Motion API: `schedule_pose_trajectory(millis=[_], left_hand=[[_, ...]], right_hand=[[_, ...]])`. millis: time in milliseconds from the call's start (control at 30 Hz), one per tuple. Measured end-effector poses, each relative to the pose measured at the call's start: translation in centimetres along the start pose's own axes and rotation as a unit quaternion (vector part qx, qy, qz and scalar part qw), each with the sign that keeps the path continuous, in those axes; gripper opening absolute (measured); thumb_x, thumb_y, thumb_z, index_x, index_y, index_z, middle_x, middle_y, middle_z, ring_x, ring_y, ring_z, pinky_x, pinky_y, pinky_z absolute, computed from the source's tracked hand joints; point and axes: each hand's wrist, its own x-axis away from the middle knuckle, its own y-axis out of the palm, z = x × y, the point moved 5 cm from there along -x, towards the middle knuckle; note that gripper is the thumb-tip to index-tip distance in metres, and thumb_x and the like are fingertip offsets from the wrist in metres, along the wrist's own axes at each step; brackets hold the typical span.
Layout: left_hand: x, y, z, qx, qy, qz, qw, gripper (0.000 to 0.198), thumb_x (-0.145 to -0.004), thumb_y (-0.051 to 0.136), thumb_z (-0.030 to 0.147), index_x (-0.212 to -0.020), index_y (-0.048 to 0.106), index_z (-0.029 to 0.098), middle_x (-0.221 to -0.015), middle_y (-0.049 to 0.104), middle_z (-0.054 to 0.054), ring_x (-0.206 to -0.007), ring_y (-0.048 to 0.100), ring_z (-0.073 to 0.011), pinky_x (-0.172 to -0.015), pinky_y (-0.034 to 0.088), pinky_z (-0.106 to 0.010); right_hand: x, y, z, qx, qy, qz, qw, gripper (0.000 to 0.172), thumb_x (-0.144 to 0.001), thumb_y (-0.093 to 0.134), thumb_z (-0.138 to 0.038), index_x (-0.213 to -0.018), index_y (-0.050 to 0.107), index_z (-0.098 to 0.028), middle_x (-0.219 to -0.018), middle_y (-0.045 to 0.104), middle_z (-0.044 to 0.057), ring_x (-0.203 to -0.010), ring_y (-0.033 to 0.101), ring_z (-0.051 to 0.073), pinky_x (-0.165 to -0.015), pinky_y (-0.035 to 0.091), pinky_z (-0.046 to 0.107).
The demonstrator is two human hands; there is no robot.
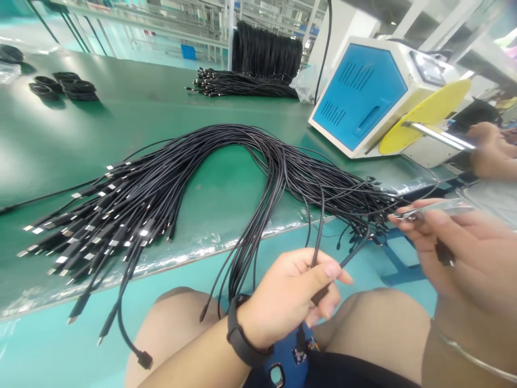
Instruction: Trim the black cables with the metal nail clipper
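Note:
My left hand (299, 293), with a black band on its wrist, is closed around a black cable (321, 221) just past the table's front edge. One length of that cable rises to the bundle and another runs toward the right. My right hand (468, 248) is closed at the far right, a black cable connector (444, 252) showing under its fingers. Between thumb and forefinger are a small shiny piece (412, 215) and clear plastic film (448, 206), both too blurred to name. A large arched bundle of black cables (230, 137) lies before me, with plugs at both ends.
A blue and white machine (359, 97) with a yellow disc (424, 116) stands back right; another person's hand (493, 148) is beside it. More cables (246, 83) lie at the back of the green table (133, 118). Coiled cables (76, 89) sit back left. Several cables hang over the front edge.

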Motion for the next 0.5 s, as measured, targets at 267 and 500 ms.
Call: schedule_pose_trajectory(millis=[267,500], left_hand=[[0.1,0.1,0.4,0.067,0.037,0.022,0.997,0.027,-0.091,0.055,0.038,-0.079,0.056,0.014,-0.048,0.039,0.008,-0.039,0.022,-0.0039,-0.042,0.016,-0.019],[-0.2,0.2,-0.7,-0.079,0.002,0.047,0.996,0.029,-0.093,0.054,0.042,-0.085,0.057,0.015,-0.054,0.055,0.004,-0.041,0.039,-0.005,-0.044,0.029,-0.018]], right_hand=[[-0.5,-1.9,4.4,0.155,0.08,0.061,0.983,0.021,-0.078,0.072,-0.044,-0.083,0.074,-0.024,-0.09,0.071,0.006,-0.092,0.064,0.026,-0.068,0.048,0.034],[4.5,4.7,1.4,-0.198,0.088,-0.218,0.952,0.011,-0.084,0.069,-0.035,-0.086,0.076,-0.027,-0.087,0.074,0.006,-0.089,0.071,0.027,-0.076,0.059,0.037]])
